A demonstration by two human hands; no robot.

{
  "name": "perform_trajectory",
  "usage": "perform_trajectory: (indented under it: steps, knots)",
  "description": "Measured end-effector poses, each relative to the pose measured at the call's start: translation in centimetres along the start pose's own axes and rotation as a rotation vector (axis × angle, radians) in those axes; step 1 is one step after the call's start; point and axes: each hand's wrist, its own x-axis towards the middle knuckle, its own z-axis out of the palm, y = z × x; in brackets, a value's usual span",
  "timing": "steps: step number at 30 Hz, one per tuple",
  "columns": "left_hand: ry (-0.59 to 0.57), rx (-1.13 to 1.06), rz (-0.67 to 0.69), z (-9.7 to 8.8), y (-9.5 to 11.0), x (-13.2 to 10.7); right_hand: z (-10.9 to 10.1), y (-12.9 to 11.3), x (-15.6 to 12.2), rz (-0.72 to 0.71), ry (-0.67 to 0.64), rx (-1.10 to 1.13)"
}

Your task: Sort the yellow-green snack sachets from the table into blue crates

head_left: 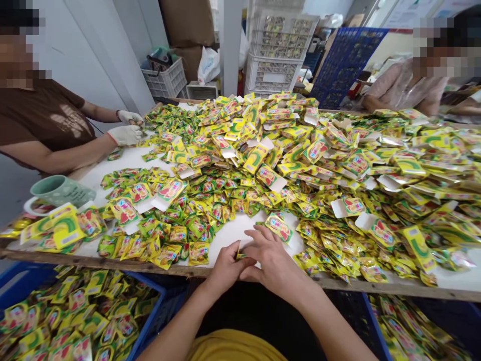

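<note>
My left hand [226,268] is just over the table's front edge, thumb and fingers pinched on a small yellow-green packet [240,256], mostly hidden by the fingers. Close beside it, my right hand [268,258] curves over with thumb and fingers apart. A yellow carton [278,228] printed with a red watermelon lies just beyond the right fingertips; I cannot tell whether they touch it. Small shiny candy packets [197,225] are heaped left of my hands, and flatter yellow packets [338,250] on the right. Behind them rises a large pile of cartons [259,155], several with white flaps raised.
A green mug [62,191] stands at the table's left. Blue crates [148,321] of filled cartons sit below the front edge. Across the left corner, a co-worker's gloved hands [128,133] handle packets. Another person [402,82] sits at the far right. White crates [276,55] are stacked behind.
</note>
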Motion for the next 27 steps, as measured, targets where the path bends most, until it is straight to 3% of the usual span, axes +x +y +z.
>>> perform_trajectory:
  steps: [2, 5, 7, 9, 11, 13, 17, 23, 27]
  knots:
    - [-0.040, -0.033, -0.001, -0.4, 0.2, -0.2, 0.9, 0.7, -0.5, 0.080, 0.153, 0.241]
    - [-0.125, -0.096, -0.038, -1.3, 0.9, -0.8, 2.5, 1.5, -1.3, 0.384, 0.366, 0.666]
    - [-0.159, -0.157, -0.092, -1.8, 1.3, -1.0, 3.6, 1.6, -1.6, 0.513, 0.312, 0.900]
    - [-0.176, -0.243, -0.149, -2.1, 1.6, -0.9, 4.4, 1.4, -1.5, 0.506, 0.222, 1.010]
    - [-0.149, -0.320, -0.182, -2.0, 1.7, -0.6, 4.6, 1.3, -1.2, 0.450, 0.236, 0.976]
    - [-0.038, -0.323, -0.158, -1.7, 1.6, -0.2, 4.4, 1.3, -0.8, 0.390, 0.313, 0.915]
    - [0.188, -0.127, -0.040, -1.1, 1.1, 0.3, 3.9, 1.7, -0.2, 0.356, 0.399, 0.926]
    - [0.208, 0.031, 0.088, -1.1, 0.8, 0.8, 4.5, 1.8, 0.1, 0.431, 0.497, 0.907]
    - [0.168, 0.137, 0.251, -1.4, 0.7, 1.2, 4.7, 2.3, -0.2, 0.339, 0.475, 0.868]
